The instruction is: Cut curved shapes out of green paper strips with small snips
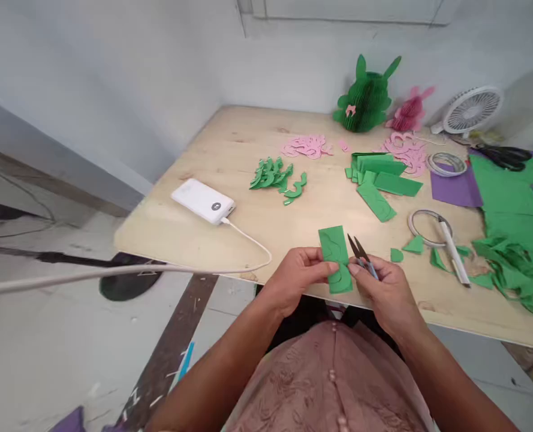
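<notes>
My left hand pinches a green paper strip that has curved outlines marked on it. A small pair of scissors with dark, parted blades is in my right hand, its tips pointing away from me. My right thumb also reaches the strip's right edge. Both hands are over the table's front edge. Beyond them lie cut curved green pieces in a pile and a stack of folded green strips. Small green offcuts are scattered right of my right hand.
A white power bank trails a cable past the table's left front. Pink cutouts, a green paper rabbit, a pink one and a small fan stand or lie behind. Tape rolls, a cutter and a scrap heap are at right.
</notes>
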Demonstrator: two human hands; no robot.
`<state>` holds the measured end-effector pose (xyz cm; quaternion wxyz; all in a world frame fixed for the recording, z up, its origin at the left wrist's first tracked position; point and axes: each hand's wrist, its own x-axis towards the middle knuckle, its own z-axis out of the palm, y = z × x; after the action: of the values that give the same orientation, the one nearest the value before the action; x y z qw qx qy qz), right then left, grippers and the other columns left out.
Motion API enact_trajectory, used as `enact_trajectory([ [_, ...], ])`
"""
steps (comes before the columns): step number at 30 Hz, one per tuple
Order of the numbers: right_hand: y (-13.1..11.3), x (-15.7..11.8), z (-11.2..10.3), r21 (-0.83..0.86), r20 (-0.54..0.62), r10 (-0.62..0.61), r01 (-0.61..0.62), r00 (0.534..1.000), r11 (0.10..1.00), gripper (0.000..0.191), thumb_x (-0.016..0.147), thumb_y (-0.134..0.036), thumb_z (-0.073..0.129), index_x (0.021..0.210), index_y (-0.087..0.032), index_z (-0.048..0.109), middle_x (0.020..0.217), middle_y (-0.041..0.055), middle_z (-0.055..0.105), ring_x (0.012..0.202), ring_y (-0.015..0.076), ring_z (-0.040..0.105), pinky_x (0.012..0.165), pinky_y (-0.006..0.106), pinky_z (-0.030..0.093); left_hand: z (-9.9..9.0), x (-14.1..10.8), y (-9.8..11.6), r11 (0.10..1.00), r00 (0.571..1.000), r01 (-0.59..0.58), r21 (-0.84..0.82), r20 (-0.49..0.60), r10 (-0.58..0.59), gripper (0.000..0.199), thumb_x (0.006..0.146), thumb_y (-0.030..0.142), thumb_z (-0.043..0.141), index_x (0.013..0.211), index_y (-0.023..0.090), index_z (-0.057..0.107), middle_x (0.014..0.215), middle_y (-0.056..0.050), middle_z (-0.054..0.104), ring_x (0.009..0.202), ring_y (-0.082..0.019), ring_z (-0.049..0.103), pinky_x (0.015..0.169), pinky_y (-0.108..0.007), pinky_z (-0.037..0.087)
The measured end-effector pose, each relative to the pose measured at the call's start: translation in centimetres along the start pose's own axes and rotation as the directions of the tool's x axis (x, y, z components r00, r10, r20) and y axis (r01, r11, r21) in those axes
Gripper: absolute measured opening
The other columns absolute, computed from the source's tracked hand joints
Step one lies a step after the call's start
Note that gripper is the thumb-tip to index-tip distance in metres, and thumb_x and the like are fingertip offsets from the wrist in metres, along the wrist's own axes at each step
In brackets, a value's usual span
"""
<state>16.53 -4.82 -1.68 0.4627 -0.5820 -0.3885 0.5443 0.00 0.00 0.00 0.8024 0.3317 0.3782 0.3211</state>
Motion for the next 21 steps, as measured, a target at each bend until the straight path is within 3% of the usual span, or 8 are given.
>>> enact_trajectory([
  [6, 0.2, 0.5, -0.1, -0.048, 0.03, -0.001, 0.002, 1.0, 0.999, 0.02, 0.081, -0.037, 0.069, 0.077, -0.018, 0.069, 0.067, -0.0015, 0.054, 0.063, 0.013, 0.045, 0.058, 0.024, 0.036, -0.3, 0.0, -0.4, 1.0, 1.0, 0.013, 0.012, 0.009, -0.013, 0.029, 0.065, 0.034, 0.08, 0.084, 0.012, 0.075, 0.08, -0.007, 0.073, 0.073, -0.016, 0.064, 0.079, -0.029, 0.05],
  [14, -1.1, 0.9, -0.5, -0.123, 0.083, -0.003, 0.013, 0.997, 0.992, 0.019, 0.081, -0.035, 0.066, 0.073, -0.018, 0.071, 0.066, -0.0006, 0.058, 0.062, 0.0132, 0.048, 0.057, 0.024, 0.039, 0.0, -0.2, 0.1, 1.0, 0.997, -0.014, -0.008, -0.074, 0.013, 0.024, 0.067, 0.032, 0.078, 0.079, 0.013, 0.071, 0.076, -0.005, 0.071, 0.068, -0.014, 0.062, 0.075, -0.029, 0.051],
  [21, -1.2, 1.2, -0.4, -0.204, -0.004, -0.059, 0.057, 0.998, 0.977, 0.016, 0.076, -0.034, 0.07, 0.074, -0.018, 0.07, 0.069, 0.0001, 0.062, 0.066, 0.015, 0.053, 0.06, 0.024, 0.043, -0.1, 0.0, -0.4, 1.0, 0.995, -0.004, -0.027, -0.103, 0.001, 0.022, 0.068, 0.031, 0.077, 0.074, 0.012, 0.068, 0.07, -0.004, 0.067, 0.062, -0.012, 0.059, 0.066, -0.025, 0.05],
])
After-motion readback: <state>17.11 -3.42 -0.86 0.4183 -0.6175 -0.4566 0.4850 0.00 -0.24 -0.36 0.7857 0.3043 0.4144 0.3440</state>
